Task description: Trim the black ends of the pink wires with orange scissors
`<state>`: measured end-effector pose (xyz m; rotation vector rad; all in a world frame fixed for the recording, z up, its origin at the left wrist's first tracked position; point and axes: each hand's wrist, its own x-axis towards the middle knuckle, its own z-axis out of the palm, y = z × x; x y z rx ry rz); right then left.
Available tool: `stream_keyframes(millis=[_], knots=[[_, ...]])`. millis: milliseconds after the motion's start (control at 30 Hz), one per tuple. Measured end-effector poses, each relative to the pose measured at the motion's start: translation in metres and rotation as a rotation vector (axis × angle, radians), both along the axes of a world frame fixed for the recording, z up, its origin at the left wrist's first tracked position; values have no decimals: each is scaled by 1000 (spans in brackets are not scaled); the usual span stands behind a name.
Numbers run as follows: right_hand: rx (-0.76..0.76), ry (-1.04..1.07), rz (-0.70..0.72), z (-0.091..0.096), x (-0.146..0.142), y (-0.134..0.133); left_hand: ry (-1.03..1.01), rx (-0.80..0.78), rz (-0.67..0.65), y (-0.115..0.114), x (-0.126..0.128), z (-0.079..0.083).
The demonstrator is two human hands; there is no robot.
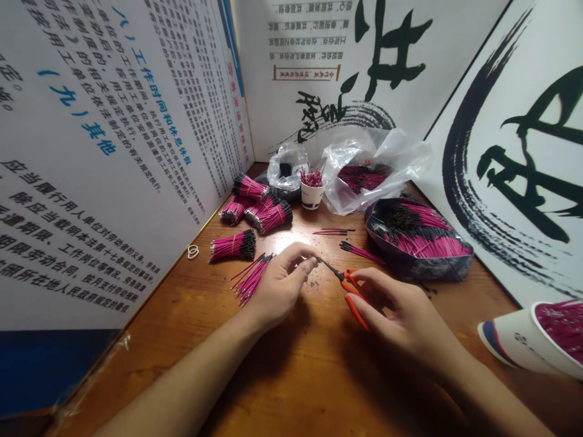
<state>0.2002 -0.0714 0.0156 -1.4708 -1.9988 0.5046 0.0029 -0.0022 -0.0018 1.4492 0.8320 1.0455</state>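
Okay, left hand [282, 285] is over the wooden table [182, 315], thumb and index pressed together at the tips. Anything pinched there is too thin to make out. Right hand [401, 312] has its fingers closed around orange-handled scissors [351, 292], and the dark blades reach the left fingertips [313, 263], apparently touching. Can't tell if the blades are open or shut. Black snippets [314, 283] are scattered on the wood just below that point.

Loose bunch of magenta wires [249, 278], black-tipped and unbanded, lies just beside the left hand, not held. Single wires [359, 252] lie near the scissor tips, right of the fingers. Banded wire bundles [268, 217] sit farther back, well apart from both hands. Behind them are a white cup [312, 194] of wires and a clear plastic bag [373, 164]. Dark foil bag [416, 240] lies right of the hands, and a tipped paper cup [528, 340] full of wires is at far right.
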Motion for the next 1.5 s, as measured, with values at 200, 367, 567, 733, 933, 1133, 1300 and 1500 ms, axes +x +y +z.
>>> stream_keyframes(millis=[200, 367, 567, 733, 933, 1133, 1300, 1500], knots=[[-11, 2, 3, 0, 1, 0, 23, 21, -9, -1, 0, 4], [-6, 15, 6, -1, 4, -1, 41, 33, -14, -1, -2, 2], [26, 32, -5, 1, 2, -1, 60, 39, -16, -1, -3, 3], [-3, 15, -6, -1, 2, 0, 54, 38, -22, -2, -2, 3], [-23, 24, -4, 0, 1, -1, 65, 40, -24, -2, -2, 3], [-64, 35, 6, 2, 2, 0, 62, 43, -28, -2, -3, 7], [-5, 25, 8, 2, 3, -1, 70, 49, -28, -1, -3, 6], [-40, 6, 0, 2, 0, 0, 86, 49, -25, -1, -3, 3]])
